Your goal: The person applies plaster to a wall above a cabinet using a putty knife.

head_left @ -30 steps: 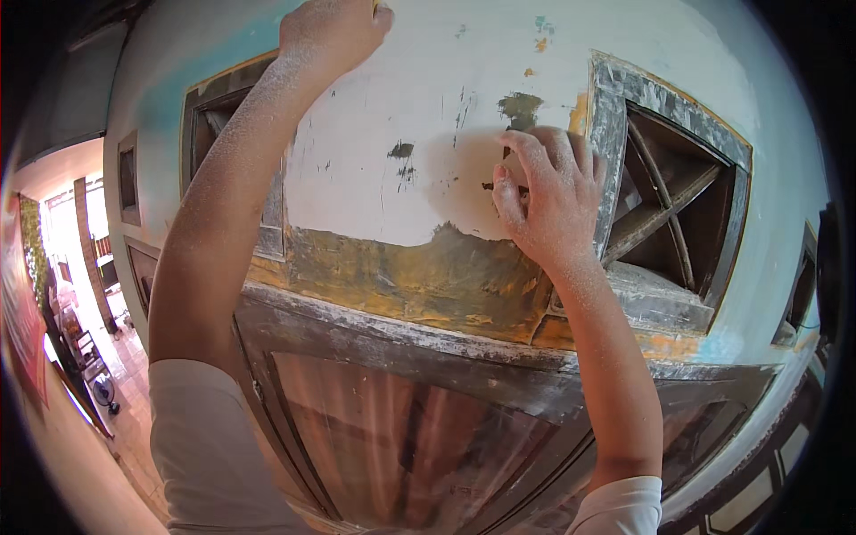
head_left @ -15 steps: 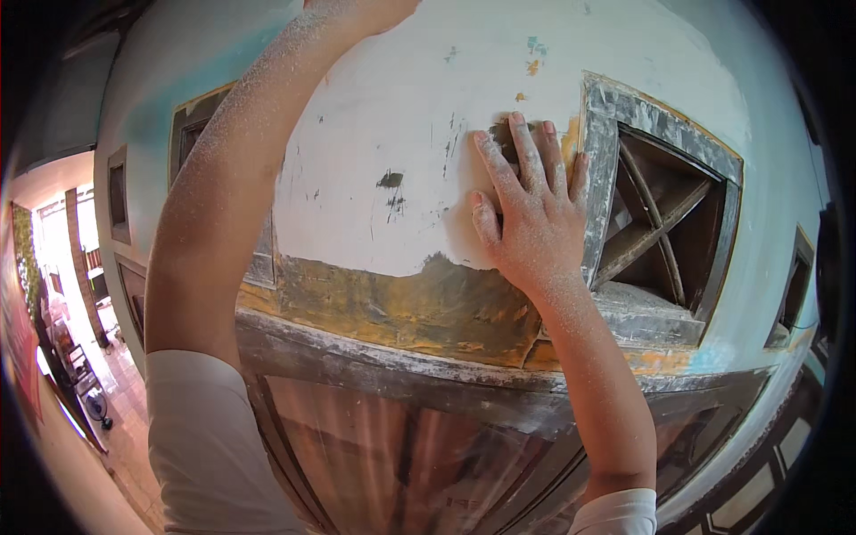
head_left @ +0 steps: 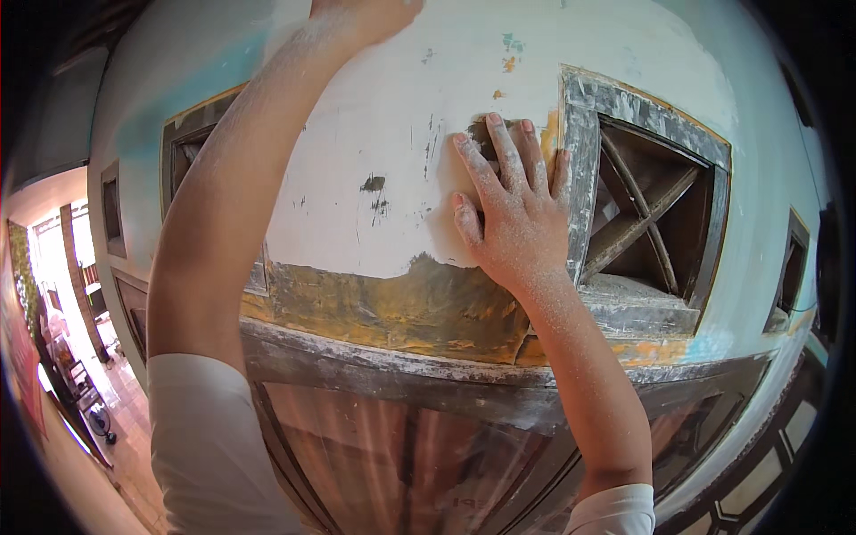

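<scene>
1. The wall (head_left: pixel 348 143) fills the middle of the scene, upright in front of the person, whitish with scattered dark scuffs and a dark patch (head_left: pixel 373 184) between the arms.
2. The right hand (head_left: pixel 517 205) lies against the wall, just left of a square framed opening (head_left: pixel 719 227); its grip is open and empty, fingers spread and dusted white.
3. The left hand (head_left: pixel 370 22) reaches high on the wall and is partly cut off by the upper edge; whether its grip is open or closed around something cannot be told.
4. Pale dust coats both forearms, which come out of light sleeves (head_left: pixel 209 428).
5. Below the white area runs a rough brown and orange strip (head_left: pixel 383 308), with a worn ledge (head_left: pixel 428 366) under it.
6. Crossed bars (head_left: pixel 644 217) span the right opening; a second framed opening (head_left: pixel 178 134) is partly hidden behind the left forearm.
7. Under the ledge are framed glass panes (head_left: pixel 348 437). At the far left, a fan (head_left: pixel 100 421) stands in a bright passage.
</scene>
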The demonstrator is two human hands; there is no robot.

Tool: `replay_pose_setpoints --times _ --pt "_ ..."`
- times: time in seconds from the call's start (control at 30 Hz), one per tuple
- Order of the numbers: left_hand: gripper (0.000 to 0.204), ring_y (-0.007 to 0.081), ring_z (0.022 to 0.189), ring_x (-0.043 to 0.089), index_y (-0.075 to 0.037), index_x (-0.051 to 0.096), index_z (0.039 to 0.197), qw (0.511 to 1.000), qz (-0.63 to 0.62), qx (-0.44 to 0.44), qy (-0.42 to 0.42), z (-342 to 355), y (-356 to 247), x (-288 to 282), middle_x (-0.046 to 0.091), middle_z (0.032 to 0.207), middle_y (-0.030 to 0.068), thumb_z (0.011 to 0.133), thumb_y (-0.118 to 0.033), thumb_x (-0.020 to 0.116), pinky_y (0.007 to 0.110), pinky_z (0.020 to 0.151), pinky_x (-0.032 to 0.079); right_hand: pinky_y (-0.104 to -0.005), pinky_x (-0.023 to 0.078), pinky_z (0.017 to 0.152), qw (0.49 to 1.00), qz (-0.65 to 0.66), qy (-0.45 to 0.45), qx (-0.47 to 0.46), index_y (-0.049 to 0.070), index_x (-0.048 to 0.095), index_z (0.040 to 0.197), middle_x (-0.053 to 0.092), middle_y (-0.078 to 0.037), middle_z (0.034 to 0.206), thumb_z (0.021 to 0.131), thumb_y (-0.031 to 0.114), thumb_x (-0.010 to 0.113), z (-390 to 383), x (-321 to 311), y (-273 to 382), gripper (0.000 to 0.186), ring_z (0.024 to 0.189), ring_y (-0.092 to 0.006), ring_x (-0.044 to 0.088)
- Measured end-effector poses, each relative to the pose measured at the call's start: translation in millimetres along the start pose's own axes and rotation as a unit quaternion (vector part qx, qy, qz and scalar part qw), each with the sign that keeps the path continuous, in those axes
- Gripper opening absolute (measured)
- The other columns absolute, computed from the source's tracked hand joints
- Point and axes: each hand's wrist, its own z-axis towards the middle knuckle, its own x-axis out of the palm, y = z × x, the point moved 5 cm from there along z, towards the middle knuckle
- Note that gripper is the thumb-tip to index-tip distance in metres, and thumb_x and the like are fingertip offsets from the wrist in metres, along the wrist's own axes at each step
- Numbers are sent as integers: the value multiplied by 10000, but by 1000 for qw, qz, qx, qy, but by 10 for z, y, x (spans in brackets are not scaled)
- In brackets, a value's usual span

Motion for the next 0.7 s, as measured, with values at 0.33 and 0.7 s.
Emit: replay_pose_setpoints --times 0.33,0.7 --pt "383 413 1102 662 -79 672 1210 995 -74 50 -55 150 -278 12 705 1167 224 936 -325 568 508 962 516 -697 210 1191 1000 3 5 7 274 511 1481 382 -80 1608 933 373 618 -24 14 -12 567 1505 -357 317" --pt "404 413 1094 663 -58 670 1207 999 -49 19 -7 255 -227 56 706 1152 229 934 -338 568 510 955 513 -685 236 1187 999 31 -9 6 273 540 1452 414 -80 1588 918 371 644 -22 -65 -34 553 1484 -360 355"
